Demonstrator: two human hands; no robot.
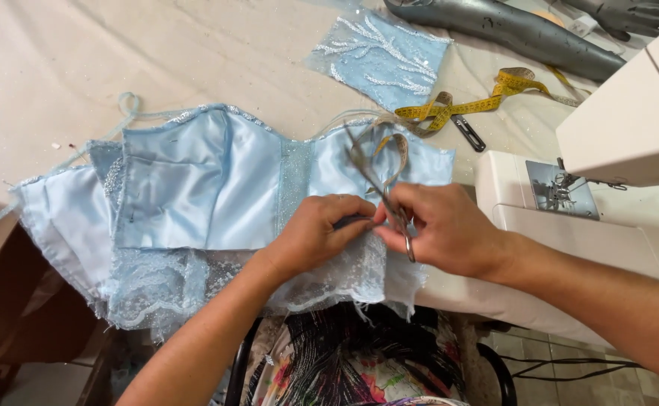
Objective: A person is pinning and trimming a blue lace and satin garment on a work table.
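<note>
Item: light-blue satin bodice (194, 188), lying inside-out on the beige table (59, 60), lace hem hanging over the near edge toward six o'clock.

Left hand (318, 233): we see it curled, fingertips pinching the fabric at the bodice's lower right part, touching the other hand.

Right hand (442, 229): closed around the handles of small scissors (378, 184). Their long axis runs from the hand toward eleven o'clock, tips lying over the satin; we cannot tell how far the blades are parted.

Relation: the pinched spot sits just at nine o'clock of the right hand, between both hands; the left is the nearer.

Nearby: yellow tape measure (487, 101) at one o'clock, beaded blue panel (382, 56) at twelve, white sewing machine (615, 150) at three.
</note>
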